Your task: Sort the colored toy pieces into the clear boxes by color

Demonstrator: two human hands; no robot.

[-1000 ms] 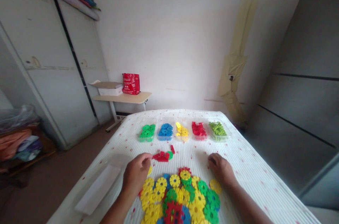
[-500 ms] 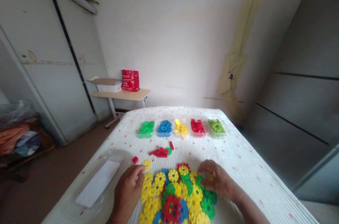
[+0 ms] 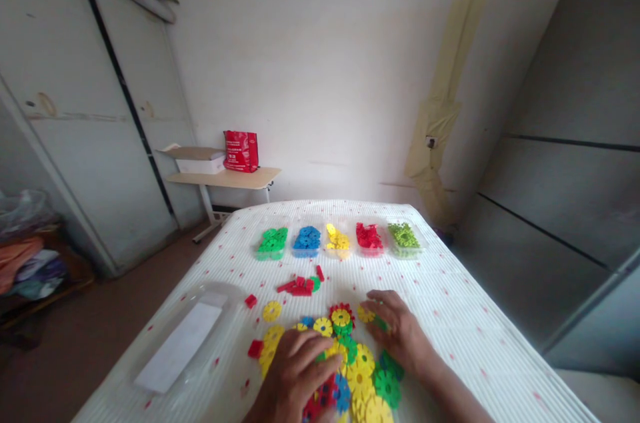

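Note:
A cluster of interlocking flower-shaped plastic discs, mostly yellow (image 3: 360,380) with green (image 3: 387,388), blue (image 3: 342,393) and red pieces, lies at the near end of the table. Over its left and middle part is my left hand (image 3: 295,370), fingers apart and reaching across the discs, hiding many of them. At the upper right edge, my right hand (image 3: 400,333) has its curled fingers on a yellow disc (image 3: 365,313); the thumb side is partly hidden. A loose yellow disc (image 3: 272,310) and a red block (image 3: 255,348) lie left of the cluster.
Clear boxes of green (image 3: 273,243), blue (image 3: 307,241), yellow (image 3: 338,240), red (image 3: 369,238) and light-green pieces (image 3: 404,236) form a row across the table. Red pieces (image 3: 301,290) lie before them. A transparent lid (image 3: 231,300) with a white strip is at left.
My left hand has moved right, from the cluster's left edge onto its middle. My right hand has shifted slightly, with a yellow disc now showing at its fingertips. The view has turned slightly right.

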